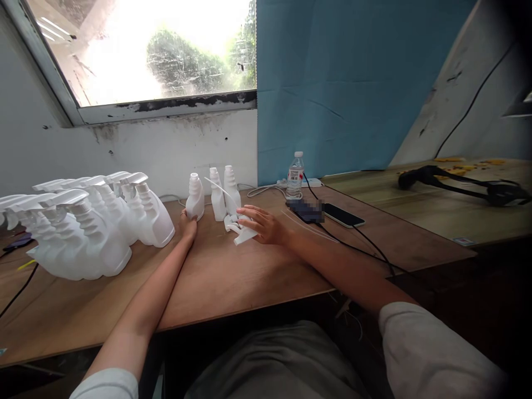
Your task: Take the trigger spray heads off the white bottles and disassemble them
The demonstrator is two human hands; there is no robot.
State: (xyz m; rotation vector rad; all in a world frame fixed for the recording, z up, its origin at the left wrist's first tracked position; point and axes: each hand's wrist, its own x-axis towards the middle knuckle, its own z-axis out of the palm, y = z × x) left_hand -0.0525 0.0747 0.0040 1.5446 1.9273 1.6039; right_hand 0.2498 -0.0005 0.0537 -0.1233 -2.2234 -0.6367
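From here I see my left hand (189, 226) gripping an upright white spray bottle body (195, 197), neck up, long axis near vertical, toward the table's (233, 277) back edge. My right hand (264, 224) grasps a white trigger sprayer (245, 228), thin tube slanting up-left.

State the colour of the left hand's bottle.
The bottle is white; best seen in the head view.

Left hand (188, 226) on white ribbed-neck plastic bottle (195, 198); right hand (266, 224) at white plastic trigger sprayer (244, 233).
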